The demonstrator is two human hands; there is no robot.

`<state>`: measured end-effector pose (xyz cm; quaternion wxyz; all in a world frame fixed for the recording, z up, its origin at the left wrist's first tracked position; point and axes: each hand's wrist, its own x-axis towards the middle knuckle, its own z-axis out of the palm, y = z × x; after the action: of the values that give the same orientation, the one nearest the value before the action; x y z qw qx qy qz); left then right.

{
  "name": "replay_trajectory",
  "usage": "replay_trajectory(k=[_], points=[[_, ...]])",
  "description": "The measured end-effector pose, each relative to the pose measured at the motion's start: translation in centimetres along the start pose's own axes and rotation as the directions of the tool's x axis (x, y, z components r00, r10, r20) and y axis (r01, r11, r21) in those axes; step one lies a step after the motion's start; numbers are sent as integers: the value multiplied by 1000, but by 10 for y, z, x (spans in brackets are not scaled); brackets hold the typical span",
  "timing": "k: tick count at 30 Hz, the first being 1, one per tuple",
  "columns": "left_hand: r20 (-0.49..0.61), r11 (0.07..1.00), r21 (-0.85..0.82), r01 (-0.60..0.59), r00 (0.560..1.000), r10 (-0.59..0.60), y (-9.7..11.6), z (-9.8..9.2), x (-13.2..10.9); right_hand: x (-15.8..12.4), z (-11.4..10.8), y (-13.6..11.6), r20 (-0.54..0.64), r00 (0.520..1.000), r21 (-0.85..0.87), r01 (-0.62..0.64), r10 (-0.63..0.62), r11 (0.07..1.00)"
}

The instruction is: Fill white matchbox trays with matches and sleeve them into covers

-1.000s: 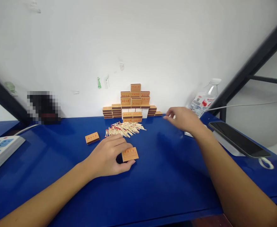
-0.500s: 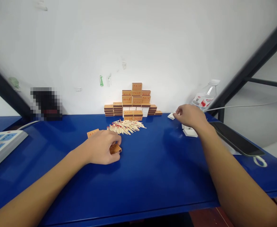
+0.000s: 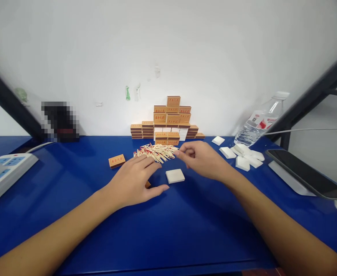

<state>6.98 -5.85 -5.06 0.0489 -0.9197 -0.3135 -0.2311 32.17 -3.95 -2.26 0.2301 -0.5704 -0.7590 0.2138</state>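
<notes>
My left hand [image 3: 138,178] is open, thumb and fingers apart, over a matchbox [image 3: 148,184] that it mostly hides. A white matchbox tray [image 3: 175,176] lies on the blue table just right of its fingertips. My right hand [image 3: 197,157] is at the right end of a pile of loose matches [image 3: 157,153], its thumb and forefinger closed together; whatever is between them cannot be made out. Left of the pile rests an orange matchbox [image 3: 116,161]. Behind the matches, a stepped stack of matchboxes [image 3: 172,119] stands against the wall.
Several white trays [image 3: 243,155] are scattered at the right, near a tilted plastic bottle [image 3: 260,119]. A phone [image 3: 306,172] lies at the right edge. On the left sit a power strip [image 3: 10,172] and a blurred dark object [image 3: 59,122].
My right hand has moved left from the white trays to the matches. My left hand has loosened its grip on the matchbox. A white tray now shows between the hands.
</notes>
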Motion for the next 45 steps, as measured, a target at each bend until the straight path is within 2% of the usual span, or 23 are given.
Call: replay_trajectory(k=[2, 4, 8, 11, 15, 22, 29, 34, 39, 45], points=[[-16, 1000, -12, -9, 1000, 9, 4, 5, -1, 10, -3, 17, -133, 991, -189, -42, 17, 981], [2, 999, -40, -31, 1000, 31, 7, 9, -2, 19, -1, 35, -162, 986, -269, -19, -26, 963], [95, 992, -87, -93, 990, 101, 11, 12, -3, 33, 10, 62, -97, 983, -264, 123, -153, 957], [119, 985, -130, -114, 984, 129, 13, 14, -3, 40, 16, 72, -108, 975, -235, 167, -196, 957], [76, 979, -166, -122, 988, 136, 13, 14, -2, 47, 21, 73, -111, 957, -224, 237, -267, 945], [-1, 972, -203, -116, 993, 118, 10, 14, 0, 51, 26, 66, -132, 958, -259, 216, -256, 941], [2, 971, -226, -82, 996, 85, 5, 10, 1, 43, 11, 70, -32, 978, -275, 190, -207, 943], [27, 969, -247, 0, 1000, 7, 3, 11, 0, 43, 14, 68, -69, 946, -214, 295, -315, 931], [43, 974, -221, 56, 998, -48, 2, 12, -1, 46, 20, 62, -42, 952, -320, 275, -304, 907], [53, 977, -198, 83, 996, -74, 2, 12, -2, 42, 10, 62, 19, 965, -402, 248, -263, 882]])
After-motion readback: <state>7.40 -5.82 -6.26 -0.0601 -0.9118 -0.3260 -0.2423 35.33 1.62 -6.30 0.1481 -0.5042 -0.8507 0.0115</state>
